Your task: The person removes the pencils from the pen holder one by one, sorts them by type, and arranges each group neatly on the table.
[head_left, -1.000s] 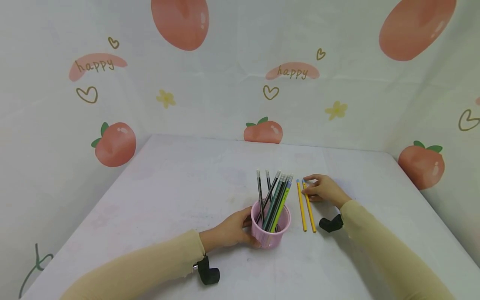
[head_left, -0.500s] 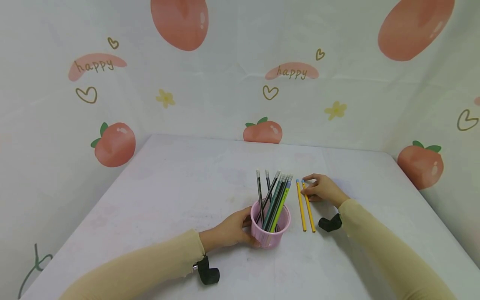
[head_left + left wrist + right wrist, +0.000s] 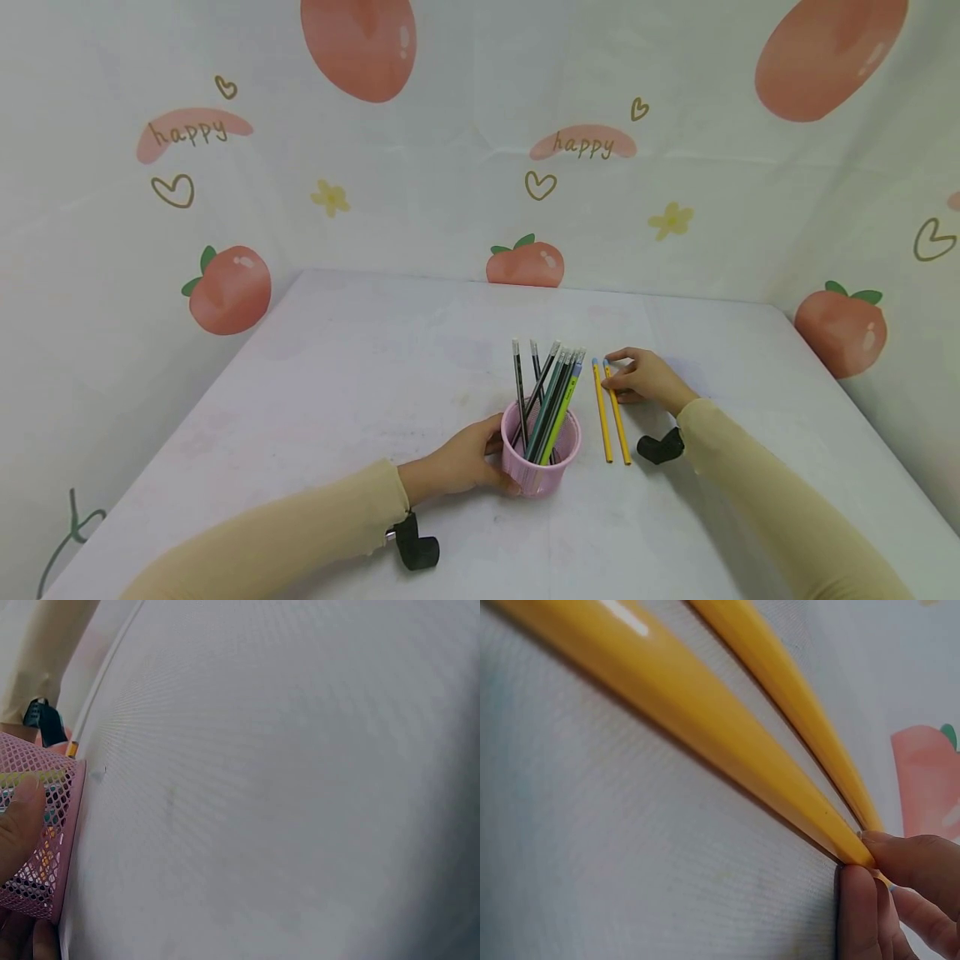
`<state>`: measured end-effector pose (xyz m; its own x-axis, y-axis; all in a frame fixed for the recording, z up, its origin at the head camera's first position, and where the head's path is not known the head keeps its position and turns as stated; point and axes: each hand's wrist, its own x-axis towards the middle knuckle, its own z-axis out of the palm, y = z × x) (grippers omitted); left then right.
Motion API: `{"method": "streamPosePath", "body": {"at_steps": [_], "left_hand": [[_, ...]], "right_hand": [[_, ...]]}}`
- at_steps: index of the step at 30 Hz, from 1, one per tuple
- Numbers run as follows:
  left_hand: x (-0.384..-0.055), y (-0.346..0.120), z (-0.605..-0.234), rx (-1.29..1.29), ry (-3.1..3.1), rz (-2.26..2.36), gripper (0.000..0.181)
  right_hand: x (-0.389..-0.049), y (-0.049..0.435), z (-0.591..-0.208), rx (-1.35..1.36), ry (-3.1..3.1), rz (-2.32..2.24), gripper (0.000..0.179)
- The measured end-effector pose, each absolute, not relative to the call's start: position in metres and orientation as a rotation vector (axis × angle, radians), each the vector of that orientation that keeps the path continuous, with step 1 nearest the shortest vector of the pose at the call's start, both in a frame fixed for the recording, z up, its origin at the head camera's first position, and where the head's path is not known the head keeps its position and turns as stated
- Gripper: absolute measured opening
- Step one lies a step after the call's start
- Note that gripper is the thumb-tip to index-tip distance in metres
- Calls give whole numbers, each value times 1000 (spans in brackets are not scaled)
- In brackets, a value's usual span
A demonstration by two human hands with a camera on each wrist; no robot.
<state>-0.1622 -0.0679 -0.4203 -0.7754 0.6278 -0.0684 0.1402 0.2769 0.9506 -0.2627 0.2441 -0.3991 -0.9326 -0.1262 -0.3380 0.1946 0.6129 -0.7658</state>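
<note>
White table (image 3: 360, 367). Pink mesh cup (image 3: 546, 481) upright on it, left hand (image 3: 467, 458) curled round its side, how far I can't tell. Right hand (image 3: 648, 382) pinches one yellow pencil (image 3: 619, 425), right of cup; second yellow pencil (image 3: 603, 417) just beside.

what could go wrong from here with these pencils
The right hand pinches one yellow pencil near its end; the other yellow pencil lies close beside it and might get nudged and roll. Several long pencils rise above the pink cup, so a knock might tip it if the left hand loosened its grip.
</note>
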Motion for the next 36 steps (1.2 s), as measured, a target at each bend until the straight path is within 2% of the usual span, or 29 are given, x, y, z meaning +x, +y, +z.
{"method": "streamPosePath", "body": {"at_steps": [15,21,32,36], "left_hand": [[-163,-68,-422,686,2106,1518,92],[-163,-67,-424,684,2116,1511,89],[-164,-68,-423,683,2123,1504,95],[-164,-68,-424,680,2126,1505,96]], "right_hand": [[-263,249,-402,107,2443,-1299,72],[-261,253,-399,123,2432,-1348,68],[-240,248,-356,-76,2451,-1576,61],[-228,244,-339,-196,2442,-1715,50]]}}
